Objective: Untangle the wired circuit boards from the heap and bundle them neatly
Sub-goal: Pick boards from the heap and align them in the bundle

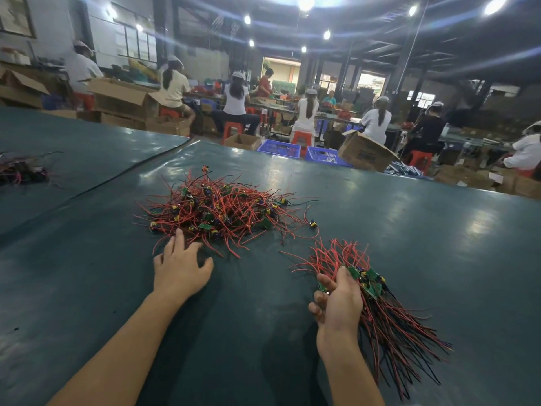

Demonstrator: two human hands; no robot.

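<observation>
A tangled heap of small green circuit boards with red and black wires [222, 210] lies on the dark green table [409, 230]. My left hand [180, 266] reaches toward the heap's near edge with fingers spread, fingertips touching the nearest red wires. My right hand [338, 303] grips a bundle of boards and wires [371, 284]. Red wire ends fan up from the fist toward the heap. Longer red and black wires trail down to the right over the table.
Another small pile of wired boards [23, 171] lies at the far left of the table. Beyond the table's far edge stand cardboard boxes [364, 153], blue crates [281, 149] and several seated workers on red stools.
</observation>
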